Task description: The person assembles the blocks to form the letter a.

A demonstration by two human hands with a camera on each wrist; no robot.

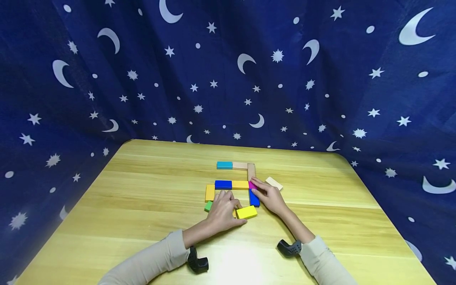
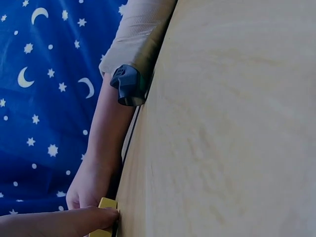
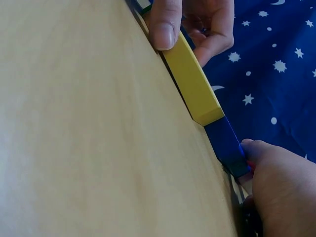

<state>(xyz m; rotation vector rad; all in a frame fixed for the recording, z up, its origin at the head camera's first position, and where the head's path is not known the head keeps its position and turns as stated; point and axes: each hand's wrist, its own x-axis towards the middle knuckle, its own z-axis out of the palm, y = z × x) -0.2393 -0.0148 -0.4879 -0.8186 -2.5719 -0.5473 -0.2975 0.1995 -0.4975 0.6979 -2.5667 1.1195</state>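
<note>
My left hand (image 1: 223,211) pinches a yellow block (image 1: 246,212) between thumb and fingers at the near side of a layout of blocks. The same yellow block (image 3: 195,81) fills the middle of the right wrist view, its end against a blue block (image 3: 226,143). My right hand (image 1: 272,198) holds a magenta block (image 1: 252,185), mostly covered by its fingers, between thumb and fingertips. Just nearer lies the blue block (image 1: 254,198), beside the right thumb. A green block (image 1: 208,206) and part of an orange one show by the left hand.
Beyond the hands a dark blue block (image 1: 223,185) and an orange block (image 1: 240,185) form a row. Another orange block (image 1: 210,193) stands left. Farther back are a light blue block (image 1: 224,165) and wooden blocks (image 1: 240,166). A pale block (image 1: 274,183) lies apart.
</note>
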